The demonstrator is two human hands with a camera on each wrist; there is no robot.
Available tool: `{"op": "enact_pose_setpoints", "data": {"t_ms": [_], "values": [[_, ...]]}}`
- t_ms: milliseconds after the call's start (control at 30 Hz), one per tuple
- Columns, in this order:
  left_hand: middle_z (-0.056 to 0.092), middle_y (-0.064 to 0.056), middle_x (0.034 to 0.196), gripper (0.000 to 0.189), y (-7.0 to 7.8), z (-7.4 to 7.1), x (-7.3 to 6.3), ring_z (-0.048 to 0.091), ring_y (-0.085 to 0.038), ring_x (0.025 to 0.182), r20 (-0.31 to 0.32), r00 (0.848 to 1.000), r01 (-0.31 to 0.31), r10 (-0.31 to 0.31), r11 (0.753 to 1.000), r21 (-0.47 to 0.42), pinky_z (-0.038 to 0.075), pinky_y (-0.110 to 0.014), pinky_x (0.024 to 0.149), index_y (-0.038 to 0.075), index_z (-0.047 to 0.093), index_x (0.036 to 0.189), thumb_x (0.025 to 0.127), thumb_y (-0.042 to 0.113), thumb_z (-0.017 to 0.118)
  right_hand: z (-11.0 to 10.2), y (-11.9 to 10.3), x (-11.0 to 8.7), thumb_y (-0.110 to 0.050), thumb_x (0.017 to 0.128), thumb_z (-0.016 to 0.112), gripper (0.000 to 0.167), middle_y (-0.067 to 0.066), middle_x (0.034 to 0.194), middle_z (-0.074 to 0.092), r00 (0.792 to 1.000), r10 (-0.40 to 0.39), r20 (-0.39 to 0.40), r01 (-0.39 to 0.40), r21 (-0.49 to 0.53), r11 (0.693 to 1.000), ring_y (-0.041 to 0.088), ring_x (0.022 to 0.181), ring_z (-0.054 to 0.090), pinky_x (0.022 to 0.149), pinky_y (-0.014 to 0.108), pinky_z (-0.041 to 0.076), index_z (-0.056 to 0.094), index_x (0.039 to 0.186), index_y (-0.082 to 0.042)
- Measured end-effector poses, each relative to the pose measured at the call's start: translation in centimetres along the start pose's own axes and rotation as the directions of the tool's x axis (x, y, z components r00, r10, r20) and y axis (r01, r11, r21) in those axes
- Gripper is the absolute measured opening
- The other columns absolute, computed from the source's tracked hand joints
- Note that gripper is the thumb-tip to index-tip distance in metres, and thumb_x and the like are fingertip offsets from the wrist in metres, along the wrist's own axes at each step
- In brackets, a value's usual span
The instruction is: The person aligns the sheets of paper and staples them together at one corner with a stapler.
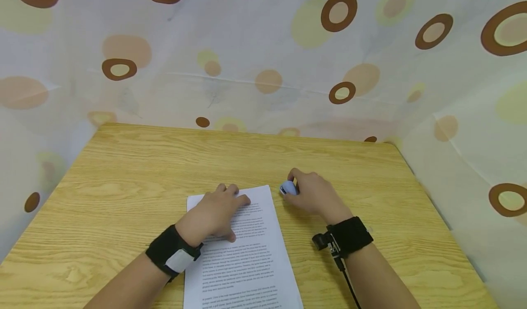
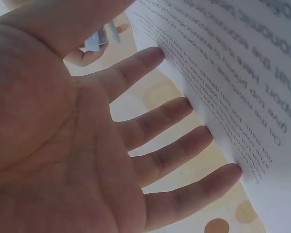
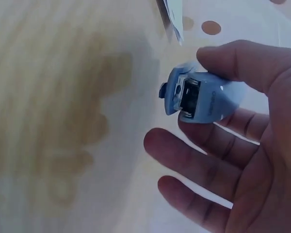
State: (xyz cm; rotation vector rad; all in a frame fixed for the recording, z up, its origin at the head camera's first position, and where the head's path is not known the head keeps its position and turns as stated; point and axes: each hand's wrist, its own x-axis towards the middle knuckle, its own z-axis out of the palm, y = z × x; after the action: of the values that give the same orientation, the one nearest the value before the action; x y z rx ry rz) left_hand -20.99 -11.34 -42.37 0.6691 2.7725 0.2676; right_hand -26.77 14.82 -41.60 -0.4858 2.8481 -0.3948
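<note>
A small light-blue stapler (image 1: 289, 188) is pinched between the thumb and fingers of my right hand (image 1: 316, 194), just right of the paper's top corner. In the right wrist view the stapler's (image 3: 208, 99) open front end faces left, away from the palm. My left hand (image 1: 216, 212) rests its spread fingertips on the printed paper (image 1: 247, 254), near its top. Seen from the left wrist, the fingers (image 2: 169, 158) are fairly straight and their tips touch the page (image 2: 252, 97). The paper lies flat with its text towards me; how many sheets there are I cannot tell.
The wooden table (image 1: 144, 162) extends past both hands to a patterned cloth (image 1: 267, 48) behind and at the sides. A black wrist strap with a small camera (image 1: 321, 241) and cable sits on the right wrist; another black strap (image 1: 173, 252) is on the left.
</note>
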Motion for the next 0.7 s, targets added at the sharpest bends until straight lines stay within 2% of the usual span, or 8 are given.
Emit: {"op": "enact_pose_setpoints", "data": {"t_ms": [233, 433, 533, 700], "values": [[0.055, -0.013, 0.149, 0.086, 0.2, -0.1, -0.1, 0.053, -0.035, 0.132, -0.008, 1.0, -0.021, 0.02, 0.999, -0.025, 0.055, -0.051, 0.098, 0.024, 0.065, 0.141, 0.064, 0.031, 0.102, 1.2, 0.0, -0.5, -0.035, 0.093, 0.075, 0.04, 0.003, 0.075, 0.065, 0.995, 0.094, -0.024, -0.093, 0.039, 0.995, 0.016, 0.062, 0.058, 0.055, 0.029, 0.045, 0.06, 0.12, -0.01], [0.054, -0.013, 0.15, 0.086, 0.1, 0.0, -0.5, 0.053, -0.034, 0.132, 0.0, 1.0, -0.016, 0.016, 1.0, -0.023, 0.055, -0.051, 0.098, 0.025, 0.065, 0.141, 0.064, 0.031, 0.102, 1.7, -0.4, -1.2, -0.036, 0.091, 0.074, 0.041, 0.001, 0.068, 0.064, 0.99, 0.133, -0.039, -0.13, 0.083, 0.988, 0.016, 0.056, 0.056, 0.051, 0.028, 0.042, 0.061, 0.118, -0.008], [0.055, -0.012, 0.15, 0.085, -0.3, 0.1, -0.5, 0.053, -0.034, 0.133, -0.007, 1.0, -0.023, 0.023, 0.999, -0.029, 0.055, -0.051, 0.099, 0.025, 0.065, 0.14, 0.064, 0.032, 0.102, 1.4, -0.5, -1.6, -0.042, 0.093, 0.073, 0.046, 0.0, 0.063, 0.059, 0.989, 0.142, -0.036, -0.139, 0.081, 0.987, 0.016, 0.054, 0.054, 0.05, 0.028, 0.04, 0.061, 0.121, -0.007], [0.058, -0.008, 0.145, 0.071, -1.3, 0.1, -0.4, 0.054, -0.031, 0.134, -0.053, 0.998, -0.039, 0.036, 0.998, -0.057, 0.052, -0.051, 0.103, 0.024, 0.066, 0.139, 0.074, 0.036, 0.095, -0.3, -0.9, -2.3, -0.052, 0.099, 0.065, 0.056, 0.003, 0.077, 0.065, 0.986, 0.157, -0.056, -0.152, 0.09, 0.984, 0.018, 0.06, 0.056, 0.055, 0.031, 0.043, 0.06, 0.13, -0.006]]}}
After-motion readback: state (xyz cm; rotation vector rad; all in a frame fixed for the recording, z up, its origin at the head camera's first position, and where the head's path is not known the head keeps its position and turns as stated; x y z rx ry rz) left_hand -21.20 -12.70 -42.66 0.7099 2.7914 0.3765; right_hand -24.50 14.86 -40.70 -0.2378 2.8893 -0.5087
